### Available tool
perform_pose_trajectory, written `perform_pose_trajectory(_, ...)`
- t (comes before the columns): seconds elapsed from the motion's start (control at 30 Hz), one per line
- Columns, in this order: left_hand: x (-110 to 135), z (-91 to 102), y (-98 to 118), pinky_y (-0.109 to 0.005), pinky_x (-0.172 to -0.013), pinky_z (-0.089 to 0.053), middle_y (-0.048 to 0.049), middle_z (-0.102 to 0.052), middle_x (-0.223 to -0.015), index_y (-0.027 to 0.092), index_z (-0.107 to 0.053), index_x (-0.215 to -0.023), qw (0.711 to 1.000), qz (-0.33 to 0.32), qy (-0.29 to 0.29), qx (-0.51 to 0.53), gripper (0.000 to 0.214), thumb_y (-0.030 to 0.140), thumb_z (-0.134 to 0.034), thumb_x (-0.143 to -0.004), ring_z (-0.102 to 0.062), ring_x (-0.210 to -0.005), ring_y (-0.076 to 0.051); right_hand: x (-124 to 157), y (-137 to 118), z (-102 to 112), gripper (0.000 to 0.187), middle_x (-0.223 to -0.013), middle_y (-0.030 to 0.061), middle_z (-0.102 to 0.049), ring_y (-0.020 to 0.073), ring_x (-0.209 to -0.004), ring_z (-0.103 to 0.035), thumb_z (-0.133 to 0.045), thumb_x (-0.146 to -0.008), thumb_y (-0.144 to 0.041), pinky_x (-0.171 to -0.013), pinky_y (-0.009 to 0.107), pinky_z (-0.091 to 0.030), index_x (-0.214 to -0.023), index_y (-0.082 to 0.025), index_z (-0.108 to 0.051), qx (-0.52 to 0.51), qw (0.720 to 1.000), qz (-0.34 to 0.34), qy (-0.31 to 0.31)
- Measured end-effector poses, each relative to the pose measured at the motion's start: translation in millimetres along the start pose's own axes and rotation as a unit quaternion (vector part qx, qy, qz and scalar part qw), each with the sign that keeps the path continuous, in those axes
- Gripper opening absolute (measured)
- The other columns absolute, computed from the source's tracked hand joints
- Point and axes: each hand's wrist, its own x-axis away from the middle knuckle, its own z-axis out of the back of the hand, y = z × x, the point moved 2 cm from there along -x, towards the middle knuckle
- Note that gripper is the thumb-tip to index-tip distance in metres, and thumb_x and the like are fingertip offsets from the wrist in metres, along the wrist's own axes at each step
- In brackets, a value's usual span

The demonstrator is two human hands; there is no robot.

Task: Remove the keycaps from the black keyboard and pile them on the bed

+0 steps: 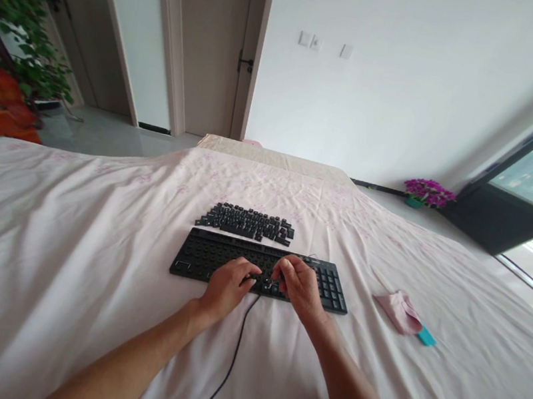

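Note:
A black keyboard [216, 262] lies on the cloth. Its left and middle parts show bare key posts, while the number pad on the right has its keycaps. My left hand [230, 285] rests over the middle front of the keyboard, thumb and forefinger closed around something small and dark. My right hand [298, 285] is just to its right, fingers curled in a pinch on a thin wire tool [272, 283], mostly hidden by the fingers. Between the two hands sits a small group of keys [266, 285]. Behind the keyboard lie loose black keycaps [247, 222] in rough rows.
A black cable [234, 356] runs from the keyboard toward me. On the right, a pink cloth pouch [400, 312] lies with a teal piece [427, 337] beside it. The pale bedsheet-like cloth [104, 234] is wrinkled. Purple flowers [429, 191] stand on the floor beyond.

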Motion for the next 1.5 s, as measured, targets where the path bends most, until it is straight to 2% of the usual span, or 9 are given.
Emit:
perform_pose_trajectory(0.23, 2.1, -3.1, 0.7, -0.029, -0.083, -0.046, -0.001, -0.064, -0.096, 0.024, -0.065, -0.1, 0.999, -0.03, -0.014, -0.011, 0.025, 0.012, -0.064, -0.077, -0.058, -0.092, -0.017, 8.1, 5.4, -8.5, 0.032, -0.055, -0.0005, -0.06, 0.0106, -0.041, -0.052, -0.054, -0.083, -0.046, -0.035, 0.018, -0.038, -0.069, -0.018, -0.059, 0.076, 0.997, 0.005, 0.007)
perform_pose_trajectory(0.43, 1.5, -6.3, 0.2, -0.03, -0.084, -0.045, -0.0004, -0.065, -0.095, 0.024, -0.066, -0.098, 0.999, -0.032, -0.024, -0.024, 0.025, 0.014, -0.068, -0.075, -0.058, -0.09, -0.018, 5.7, 8.4, -11.0, 0.028, -0.045, -0.0028, -0.055, 0.0113, -0.041, -0.053, -0.06, -0.081, -0.042, -0.041, 0.019, -0.039, -0.066, -0.019, -0.062, 0.166, 0.984, 0.057, 0.013)
perform_pose_trajectory(0.73, 2.1, -6.2, 3.4, -0.029, -0.079, -0.043, -0.0014, -0.065, -0.092, 0.023, -0.067, -0.089, 0.998, -0.027, -0.024, -0.047, 0.011, 0.031, -0.06, -0.084, -0.059, -0.086, -0.017, 19.1, 0.9, -19.3, 0.025, -0.068, 0.0013, -0.068, 0.0121, -0.061, -0.061, -0.059, -0.086, -0.035, -0.061, 0.02, -0.043, -0.068, -0.019, -0.066, 0.257, 0.946, 0.198, -0.009)
perform_pose_trajectory(0.8, 1.4, -6.1, 5.0, -0.029, -0.078, -0.043, -0.0012, -0.065, -0.092, 0.024, -0.067, -0.09, 0.998, -0.024, -0.029, -0.055, 0.013, 0.032, -0.06, -0.084, -0.059, -0.087, -0.017, 16.2, 5.7, -18.1, 0.023, -0.068, 0.0012, -0.068, 0.0121, -0.06, -0.061, -0.061, -0.084, -0.034, -0.06, 0.02, -0.043, -0.068, -0.019, -0.066, 0.246, 0.949, 0.196, -0.005)
perform_pose_trajectory(0.97, -2.3, -7.2, 9.8, -0.028, -0.078, -0.041, 0.0011, -0.065, -0.092, 0.028, -0.068, -0.097, 0.994, -0.008, -0.044, -0.095, 0.019, 0.027, -0.066, -0.078, -0.059, -0.087, -0.017, -0.2, 17.1, -12.7, 0.024, -0.049, -0.0014, -0.061, 0.011, -0.042, -0.055, -0.062, -0.083, -0.036, -0.044, 0.019, -0.039, -0.067, -0.017, -0.066, 0.201, 0.973, 0.112, 0.004)
perform_pose_trajectory(1.13, -3.3, -8.9, 13.1, -0.028, -0.072, -0.039, -0.0002, -0.065, -0.087, 0.025, -0.069, -0.085, 0.993, 0.0, -0.042, -0.109, 0.015, 0.038, -0.063, -0.08, -0.058, -0.081, -0.017, 5.7, 15.7, -19.3, 0.023, -0.067, 0.002, -0.07, 0.0128, -0.06, -0.063, -0.064, -0.083, -0.035, -0.06, 0.02, -0.045, -0.067, -0.019, -0.068, 0.22, 0.94, 0.253, -0.071)
perform_pose_trajectory(1.27, -1.4, -12.2, 15.3, -0.03, -0.073, -0.037, -0.0006, -0.065, -0.089, 0.026, -0.069, -0.084, 0.992, -0.009, -0.013, -0.122, 0.015, 0.039, -0.062, -0.082, -0.056, -0.082, -0.018, 6.5, 26.3, -16.2, 0.025, -0.06, 0.0017, -0.068, 0.0129, -0.054, -0.061, -0.061, -0.084, -0.035, -0.056, 0.021, -0.043, -0.066, -0.018, -0.067, 0.22, 0.949, 0.227, 0.012)
perform_pose_trajectory(1.4, -2.3, -17.8, 15.8, -0.031, -0.072, -0.036, -0.0018, -0.065, -0.086, 0.025, -0.067, -0.082, 0.991, -0.019, 0.003, -0.133, 0.017, 0.038, -0.057, -0.086, -0.056, -0.081, -0.019, 3.3, 35.0, -16.2, 0.025, -0.061, 0.0018, -0.068, 0.0138, -0.054, -0.061, -0.06, -0.084, -0.036, -0.058, 0.022, -0.044, -0.067, -0.019, -0.067, 0.219, 0.949, 0.227, 0.009)
perform_pose_trajectory(1.5, -4.2, -21.2, 16.4, -0.031, -0.073, -0.037, -0.0022, -0.065, -0.084, 0.024, -0.066, -0.084, 0.989, -0.05, -0.01, -0.135, 0.017, 0.036, -0.054, -0.088, -0.056, -0.081, -0.019, 2.1, 40.0, -16.2, 0.029, -0.054, 0.0014, -0.064, 0.0134, -0.05, -0.057, -0.058, -0.083, -0.039, -0.053, 0.023, -0.043, -0.063, -0.018, -0.064, 0.185, 0.959, 0.21, 0.047)
